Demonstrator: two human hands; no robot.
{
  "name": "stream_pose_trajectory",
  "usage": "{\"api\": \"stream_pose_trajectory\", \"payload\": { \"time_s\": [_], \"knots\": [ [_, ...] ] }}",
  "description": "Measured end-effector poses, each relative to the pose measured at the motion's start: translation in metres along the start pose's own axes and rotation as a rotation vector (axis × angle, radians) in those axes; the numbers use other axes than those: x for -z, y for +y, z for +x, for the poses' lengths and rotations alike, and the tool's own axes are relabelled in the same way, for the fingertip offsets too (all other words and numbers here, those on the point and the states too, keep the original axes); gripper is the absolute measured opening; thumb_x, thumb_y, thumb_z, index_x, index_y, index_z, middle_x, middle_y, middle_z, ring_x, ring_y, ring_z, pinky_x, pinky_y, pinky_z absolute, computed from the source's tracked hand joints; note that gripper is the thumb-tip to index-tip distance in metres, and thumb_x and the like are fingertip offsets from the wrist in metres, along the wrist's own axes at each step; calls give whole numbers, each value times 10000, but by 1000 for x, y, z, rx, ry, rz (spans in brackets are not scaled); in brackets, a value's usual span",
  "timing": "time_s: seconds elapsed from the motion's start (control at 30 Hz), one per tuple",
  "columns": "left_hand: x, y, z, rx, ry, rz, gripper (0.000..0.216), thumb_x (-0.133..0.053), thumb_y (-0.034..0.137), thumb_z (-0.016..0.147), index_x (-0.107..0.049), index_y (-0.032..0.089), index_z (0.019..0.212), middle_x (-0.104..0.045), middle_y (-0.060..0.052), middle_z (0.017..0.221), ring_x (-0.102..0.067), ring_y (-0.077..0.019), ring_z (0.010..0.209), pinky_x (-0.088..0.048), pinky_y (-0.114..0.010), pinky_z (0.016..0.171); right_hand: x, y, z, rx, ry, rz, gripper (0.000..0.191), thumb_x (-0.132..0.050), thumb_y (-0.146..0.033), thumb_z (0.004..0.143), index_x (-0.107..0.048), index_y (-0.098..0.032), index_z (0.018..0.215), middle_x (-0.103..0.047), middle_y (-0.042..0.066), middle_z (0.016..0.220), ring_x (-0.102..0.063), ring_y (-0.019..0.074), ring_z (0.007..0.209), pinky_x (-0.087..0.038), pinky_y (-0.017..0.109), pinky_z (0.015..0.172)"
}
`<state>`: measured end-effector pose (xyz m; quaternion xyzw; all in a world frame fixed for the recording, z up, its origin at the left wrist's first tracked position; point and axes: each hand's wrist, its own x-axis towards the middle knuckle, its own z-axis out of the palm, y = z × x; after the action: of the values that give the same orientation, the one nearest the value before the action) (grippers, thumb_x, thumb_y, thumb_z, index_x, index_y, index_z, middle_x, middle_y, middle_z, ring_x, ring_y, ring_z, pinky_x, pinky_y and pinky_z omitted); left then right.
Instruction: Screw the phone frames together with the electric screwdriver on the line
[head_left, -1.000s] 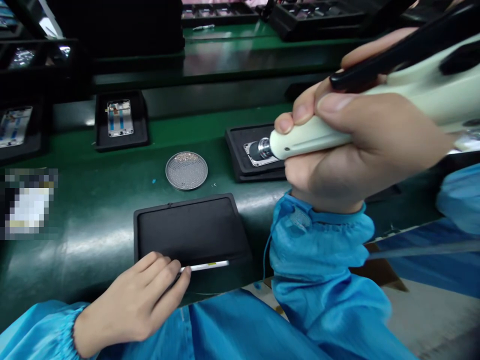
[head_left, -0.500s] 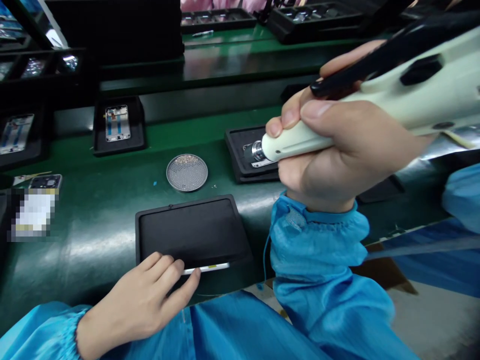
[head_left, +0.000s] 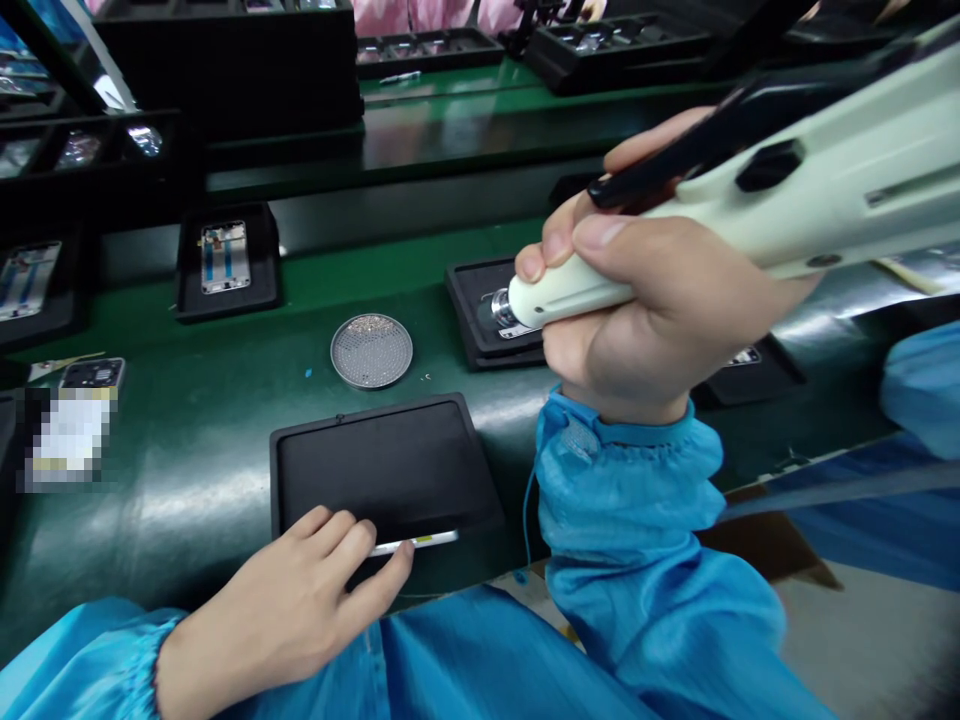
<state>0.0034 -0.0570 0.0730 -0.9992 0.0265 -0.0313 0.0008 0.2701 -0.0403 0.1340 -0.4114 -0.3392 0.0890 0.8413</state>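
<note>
Right hand [head_left: 637, 310]: grip wrapped around pale hand tool [head_left: 817, 210], held aloft. Left hand [head_left: 277, 610]: grip pinching slim white-edged object [head_left: 437, 539] at black tray's [head_left: 367, 450] near edge. Beyond, round perforated dish [head_left: 367, 368] on green table [head_left: 187, 430].

Above the green counter [head_left: 172, 420], the left hand [head_left: 281, 605] holds a thin white piece [head_left: 436, 540] at the near side of a black tray [head_left: 375, 460]. The right hand [head_left: 645, 310] grips a pale tool [head_left: 832, 200], its metal end [head_left: 501, 307] over a farther tray [head_left: 474, 285]. A round perforated dish [head_left: 372, 358] lies left of this tray.
</note>
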Motion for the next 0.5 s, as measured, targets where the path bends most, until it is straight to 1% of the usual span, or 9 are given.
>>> {"api": "stream_pose_trajectory", "payload": {
  "time_s": [0.1,0.17,0.27,0.33,0.4,0.43,0.5],
  "knots": [
    [1,2,0,-2,-3,-1,428,-449,66,897,-519,100,1318,-573,-97,861,-554,-238,746,-485,-387,659,2,1,0,25,-15,3,141,-623,-152,530,-618,-255,626,-594,-3,720,-495,151,454,-412,362,410],
    [1,2,0,5,-21,-7,429,-443,67,903,-512,98,1326,-572,-94,861,-547,-228,738,-485,-377,654,3,2,1,25,-22,9,144,-635,-147,538,-628,-249,639,-608,11,755,-502,155,463,-419,373,420],
    [0,-7,0,25,-40,-62,432,-417,81,926,-482,93,1354,-578,-100,891,-548,-217,758,-493,-361,670,4,4,1,20,-31,26,145,-646,-149,557,-625,-227,677,-620,21,788,-510,145,467,-421,363,423],
    [-4,-24,1,76,-32,-116,429,-394,102,943,-466,99,1366,-590,-127,989,-563,-224,837,-503,-352,709,4,6,0,14,-33,49,152,-645,-153,566,-616,-204,706,-612,18,781,-510,129,459,-414,344,416],
    [-13,-47,5,180,-14,-134,379,-366,132,965,-501,97,1318,-586,-153,1078,-565,-232,903,-505,-355,748,3,8,0,17,-44,68,163,-638,-152,568,-612,-184,725,-586,6,735,-505,120,451,-411,330,415],
    [-18,-60,8,238,-8,-127,343,-357,153,978,-534,94,1265,-586,-160,1085,-565,-235,906,-503,-363,754,4,9,0,25,-44,71,162,-632,-148,570,-610,-180,728,-562,-5,699,-504,118,450,-408,323,416],
    [-32,-83,15,324,-15,-102,292,-359,208,998,-591,97,1137,-595,-155,1026,-569,-233,858,-496,-378,743,4,9,0,36,-54,71,162,-617,-134,584,-613,-178,740,-515,-27,629,-508,120,460,-413,314,434]
  ]
}}
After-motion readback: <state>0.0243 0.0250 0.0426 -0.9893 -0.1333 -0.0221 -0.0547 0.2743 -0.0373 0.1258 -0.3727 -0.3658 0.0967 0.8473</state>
